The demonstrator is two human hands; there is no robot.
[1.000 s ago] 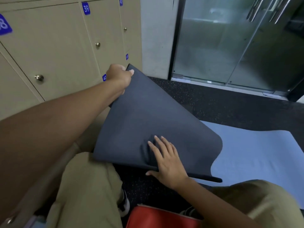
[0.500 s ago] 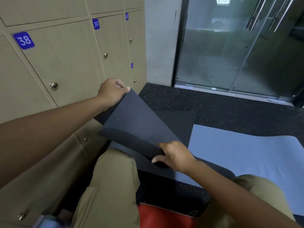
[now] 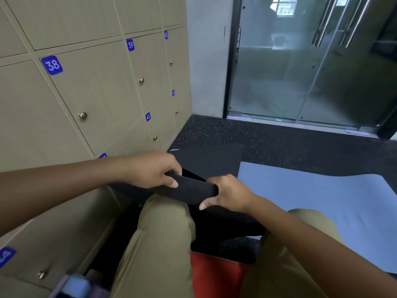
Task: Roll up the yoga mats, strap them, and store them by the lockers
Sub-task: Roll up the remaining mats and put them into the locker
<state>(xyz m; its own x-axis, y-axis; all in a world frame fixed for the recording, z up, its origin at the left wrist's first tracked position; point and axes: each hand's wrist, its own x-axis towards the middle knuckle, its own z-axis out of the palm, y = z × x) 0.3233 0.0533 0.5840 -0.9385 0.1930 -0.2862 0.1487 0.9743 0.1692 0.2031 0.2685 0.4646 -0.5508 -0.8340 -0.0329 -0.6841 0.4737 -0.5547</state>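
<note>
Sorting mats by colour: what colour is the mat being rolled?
Black, or very dark grey. The head view shows the yoga mat gripped by both hands.

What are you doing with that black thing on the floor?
A person crouched by the lockers is rolling up a dark mat. The left hand and the right hand both grip the rolled near end, one beside the other. The rest of the dark mat lies flat toward the glass door. A light blue mat lies unrolled beside it. No strap shows.
</note>
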